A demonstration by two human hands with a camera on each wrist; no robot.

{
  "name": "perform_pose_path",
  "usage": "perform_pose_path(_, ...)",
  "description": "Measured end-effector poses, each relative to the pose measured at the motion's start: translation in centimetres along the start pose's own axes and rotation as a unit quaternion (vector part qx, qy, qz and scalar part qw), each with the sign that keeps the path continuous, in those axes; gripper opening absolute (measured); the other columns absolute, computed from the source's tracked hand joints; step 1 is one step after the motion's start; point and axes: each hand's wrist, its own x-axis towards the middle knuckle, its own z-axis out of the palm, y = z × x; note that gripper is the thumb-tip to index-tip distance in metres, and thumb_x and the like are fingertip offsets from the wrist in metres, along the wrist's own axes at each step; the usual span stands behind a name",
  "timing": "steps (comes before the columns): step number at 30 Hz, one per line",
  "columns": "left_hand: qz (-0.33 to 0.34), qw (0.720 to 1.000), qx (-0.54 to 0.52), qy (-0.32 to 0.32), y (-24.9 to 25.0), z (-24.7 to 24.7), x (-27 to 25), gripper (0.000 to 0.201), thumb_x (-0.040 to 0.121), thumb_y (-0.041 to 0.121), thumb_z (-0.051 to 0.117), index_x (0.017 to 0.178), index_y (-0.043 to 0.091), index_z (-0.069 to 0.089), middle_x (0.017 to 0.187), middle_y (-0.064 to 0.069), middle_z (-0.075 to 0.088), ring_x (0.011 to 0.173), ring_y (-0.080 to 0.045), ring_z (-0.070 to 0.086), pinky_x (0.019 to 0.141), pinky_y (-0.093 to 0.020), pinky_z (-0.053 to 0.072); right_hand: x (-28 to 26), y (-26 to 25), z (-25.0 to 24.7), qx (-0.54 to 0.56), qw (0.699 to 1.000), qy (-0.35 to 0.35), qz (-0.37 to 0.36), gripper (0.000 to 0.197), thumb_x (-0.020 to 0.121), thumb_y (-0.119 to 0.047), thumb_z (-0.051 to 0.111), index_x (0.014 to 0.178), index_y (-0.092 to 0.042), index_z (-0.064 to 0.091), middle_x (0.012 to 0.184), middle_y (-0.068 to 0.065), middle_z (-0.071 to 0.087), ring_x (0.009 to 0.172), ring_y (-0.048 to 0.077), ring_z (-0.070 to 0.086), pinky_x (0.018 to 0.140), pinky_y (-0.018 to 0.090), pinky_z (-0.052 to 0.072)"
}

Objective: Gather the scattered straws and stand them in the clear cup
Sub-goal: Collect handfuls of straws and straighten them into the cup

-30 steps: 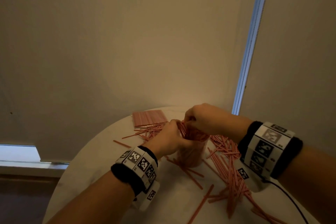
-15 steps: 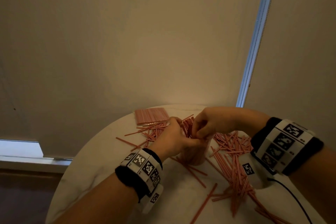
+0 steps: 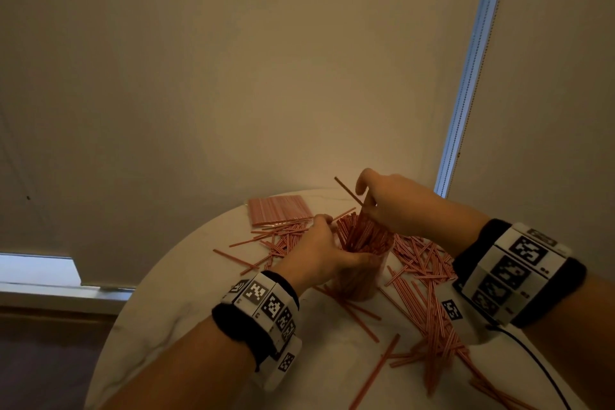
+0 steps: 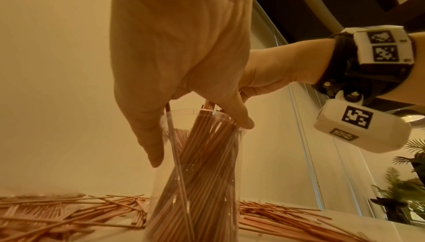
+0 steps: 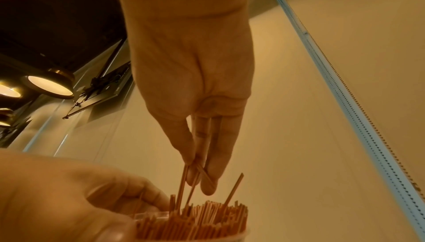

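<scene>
A flat stack of straws (image 3: 279,210) lay at the far left of the counter (image 3: 173,306), loose straws (image 3: 283,240) beside it. The left hand (image 3: 319,256) gripped the cup (image 4: 197,173), thumb and fingers curled round its rim; the cup stood mid-counter, packed with upright straws. Above it, the right hand (image 3: 396,206) pinched a few straws (image 5: 190,182) at its fingertips. More straws (image 3: 429,296) lay scattered right.

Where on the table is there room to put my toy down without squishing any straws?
Bare table shows on the near left, beside the left hand. It is crowded around the clear cup: loose straws cover the right side and spread behind the cup, by the neat stack.
</scene>
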Motion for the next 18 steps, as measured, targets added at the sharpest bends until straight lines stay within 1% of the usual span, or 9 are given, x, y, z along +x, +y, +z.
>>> perform_pose_path(2, 0.000, 1.000, 0.000, 0.002, 0.0, 0.0, 0.0, 0.136, 0.053, 0.060, 0.095, 0.157, 0.017, 0.019, 0.160, -0.002, 0.038, 0.142, -0.018, 0.040, 0.108, -0.031, 0.038, -0.1, 0.1, -0.2, -0.017, 1.000, 0.002, -0.010, 0.016, 0.097, -0.018, 0.058, 0.111, -0.025, 0.060, 0.098, -0.003, 0.067, 0.087, 0.016, 0.062, 0.077, 0.033, 0.054)
perform_pose_path(4, -0.001, 1.000, 0.002, 0.000, 0.0, 0.0, 0.0, 0.136, 0.052, 0.061, 0.095, 0.157, 0.018, 0.019, 0.160, -0.002, 0.038, 0.142, -0.020, 0.040, 0.107, -0.030, 0.039, 0.0, 0.3, -0.5, -0.008, 1.000, 0.001, -0.019, 0.017, 0.097, -0.018, 0.059, 0.108, -0.028, 0.066, 0.096, -0.008, 0.067, 0.084, 0.009, 0.060, 0.072, 0.027, 0.050)
perform_pose_path(6, -0.002, 1.000, 0.002, 0.002, 0.1, 0.0, 0.0, 0.132, 0.052, 0.061, 0.095, 0.155, 0.018, 0.022, 0.157, 0.000, 0.042, 0.134, -0.015, 0.045, 0.099, -0.026, 0.039, 0.1, 0.4, -0.7, -0.004, 1.000, 0.005, -0.029, 0.021, 0.099, -0.017, 0.057, 0.110, -0.030, 0.070, 0.099, -0.010, 0.062, 0.085, 0.006, 0.056, 0.070, 0.023, 0.046)
perform_pose_path(8, -0.003, 1.000, -0.003, 0.005, 0.1, 0.1, -0.2, 0.129, 0.054, 0.059, 0.095, 0.153, 0.017, 0.024, 0.155, 0.001, 0.044, 0.129, -0.011, 0.045, 0.097, -0.024, 0.039, 0.2, 0.4, -1.0, -0.012, 0.999, 0.007, -0.034, 0.027, 0.100, -0.014, 0.053, 0.111, -0.029, 0.072, 0.103, -0.009, 0.054, 0.093, 0.011, 0.055, 0.079, 0.026, 0.048)
perform_pose_path(10, -0.007, 1.000, -0.018, 0.004, 0.0, 0.1, -0.2, 0.130, 0.056, 0.055, 0.096, 0.155, 0.015, 0.022, 0.158, 0.000, 0.040, 0.139, -0.016, 0.042, 0.106, -0.027, 0.038, 0.0, 0.4, -1.2, -0.036, 0.999, -0.004, -0.035, 0.031, 0.099, -0.009, 0.053, 0.110, -0.028, 0.074, 0.102, -0.010, 0.050, 0.096, 0.013, 0.055, 0.082, 0.026, 0.049)
perform_pose_path(12, -0.015, 0.999, -0.045, 0.003, 0.1, 0.2, -0.3, 0.131, 0.057, 0.048, 0.098, 0.156, 0.013, 0.019, 0.160, -0.002, 0.038, 0.144, -0.019, 0.039, 0.114, -0.032, 0.037, -0.3, 0.0, -1.0, -0.071, 0.995, -0.048, -0.042, 0.033, 0.097, -0.006, 0.054, 0.108, -0.027, 0.076, 0.102, -0.011, 0.057, 0.097, 0.013, 0.060, 0.082, 0.026, 0.053)
perform_pose_path(14, -0.023, 0.997, -0.074, -0.001, 0.0, 0.3, -0.2, 0.131, 0.057, 0.041, 0.100, 0.156, 0.012, 0.018, 0.159, -0.005, 0.041, 0.143, -0.021, 0.042, 0.118, -0.038, 0.038, -0.7, -0.8, -0.3, -0.105, 0.986, -0.118, -0.055, 0.034, 0.095, -0.006, 0.053, 0.110, -0.026, 0.076, 0.108, -0.010, 0.069, 0.096, 0.014, 0.065, 0.085, 0.030, 0.057)
perform_pose_path(16, -0.024, 0.996, -0.087, -0.002, -0.3, 0.4, -0.2, 0.129, 0.056, 0.036, 0.101, 0.154, 0.012, 0.021, 0.152, -0.006, 0.048, 0.138, -0.022, 0.048, 0.115, -0.042, 0.043, -0.8, -1.5, 0.5, -0.116, 0.976, -0.171, -0.062, 0.033, 0.095, -0.012, 0.055, 0.118, -0.027, 0.072, 0.110, -0.007, 0.071, 0.096, 0.015, 0.065, 0.089, 0.033, 0.056)
perform_pose_path(18, -0.015, 0.996, -0.093, -0.004, -0.6, 0.5, 0.0, 0.124, 0.054, 0.037, 0.102, 0.150, 0.013, 0.026, 0.142, -0.001, 0.056, 0.130, -0.019, 0.055, 0.111, -0.042, 0.047, -0.6, -1.9, 0.8, -0.080, 0.981, -0.170, -0.054, 0.032, 0.095, -0.022, 0.055, 0.125, -0.028, 0.067, 0.109, -0.008, 0.069, 0.096, 0.014, 0.063, 0.090, 0.033, 0.053)
